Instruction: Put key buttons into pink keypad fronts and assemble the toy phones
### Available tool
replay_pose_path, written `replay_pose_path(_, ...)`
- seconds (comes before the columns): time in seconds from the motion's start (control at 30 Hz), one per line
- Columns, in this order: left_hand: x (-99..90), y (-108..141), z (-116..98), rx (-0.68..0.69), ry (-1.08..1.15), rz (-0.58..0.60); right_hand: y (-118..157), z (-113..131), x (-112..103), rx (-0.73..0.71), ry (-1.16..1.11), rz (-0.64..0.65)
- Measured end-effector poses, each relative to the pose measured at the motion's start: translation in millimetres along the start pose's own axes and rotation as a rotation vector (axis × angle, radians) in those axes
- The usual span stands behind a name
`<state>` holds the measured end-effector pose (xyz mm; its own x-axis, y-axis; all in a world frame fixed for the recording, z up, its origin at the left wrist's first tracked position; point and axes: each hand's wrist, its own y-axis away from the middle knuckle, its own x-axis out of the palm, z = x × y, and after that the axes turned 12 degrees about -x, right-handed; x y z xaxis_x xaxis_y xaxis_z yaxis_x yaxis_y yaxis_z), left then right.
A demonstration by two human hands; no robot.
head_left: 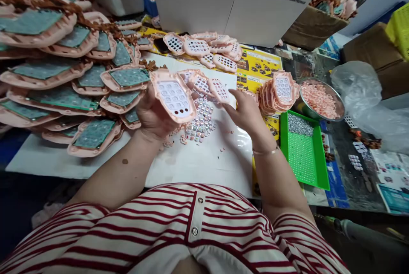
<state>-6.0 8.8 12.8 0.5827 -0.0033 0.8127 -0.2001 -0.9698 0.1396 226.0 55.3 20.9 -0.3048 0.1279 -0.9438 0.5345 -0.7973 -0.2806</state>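
Note:
My left hand (pixel 153 116) grips a pink plastic casing (pixel 174 97) with a pale keypad sheet set in it; a few dark holes show along its lower edge. My right hand (pixel 244 112) is held over the white work surface, thumb and fingers apart, with no object visible in it. Close to its fingertips lies a pink casing with a grid of holes (pixel 219 90). Between the hands is a heap of small printed key caps (pixel 201 122). To the right of my right hand stands a stack of pink casings with keypad sheets (pixel 277 90).
Piled casings with green circuit boards (pixel 92 133) crowd the left. More perforated casings (pixel 196 47) lie before a large white carton (pixel 223 1). On the right are a metal bowl of small pink parts (pixel 319 99), a green tray of screws (pixel 303 150) and a clear plastic bag (pixel 358 82).

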Motion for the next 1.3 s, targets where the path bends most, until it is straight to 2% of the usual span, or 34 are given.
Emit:
replay_pose_path(0.1, -2.6, -2, -5, 0.054, 0.062, 0.027, -25, -9, 22, 0.074, 0.056, 0.181)
replay_pose_path(0.2, -3.4, -1, -8, 0.102, 0.1, 0.124, -34, -2, 36, 0.086, 0.032, 0.277)
replay_pose_path(0.27, -2.6, 1, -10, 0.082, 0.113, 0.145, -27, 4, 37, 0.062, -0.014, 0.263)
replay_pose_path(0.43, 1.4, 3, -12, 0.038, 0.138, 0.104, 18, 17, 19, -0.006, -0.082, 0.053)
replay_pose_path(0.53, 3.0, 3, -10, 0.037, 0.145, 0.082, 48, 32, 13, -0.02, -0.113, 0.115)
replay_pose_path(0.6, 3.5, 2, -8, 0.043, 0.134, 0.061, 61, 46, 16, -0.044, -0.131, 0.16)
replay_pose_path(0.67, 3.6, 2, -6, 0.042, 0.129, 0.06, 69, 61, 22, -0.072, -0.13, 0.149)
replay_pose_path(0.73, 3.5, 3, -6, 0.046, 0.145, 0.077, 70, 74, 28, -0.115, -0.106, 0.123)
replay_pose_path(0.87, 3.4, 6, -13, 0.12, 0.123, 0.097, 63, 85, 29, -0.267, -0.028, 0.177)
replay_pose_path(1.0, 4.4, 8, -25, 0.206, -0.007, 0.032, 51, 88, 25, -0.235, 0.043, 0.115)
replay_pose_path(1.13, 1.9, 7, -27, 0.199, -0.047, 0.032, 38, 109, 36, -0.394, -0.029, 0.202)
replay_pose_path(1.23, -2.2, 5, -23, 0.215, 0.023, 0.075, 35, 127, 49, -0.423, 0.063, 0.247)
replay_pose_path(1.3, -4.7, 4, -21, 0.198, 0.08, 0.125, 37, 129, 51, -0.451, 0.13, 0.26)
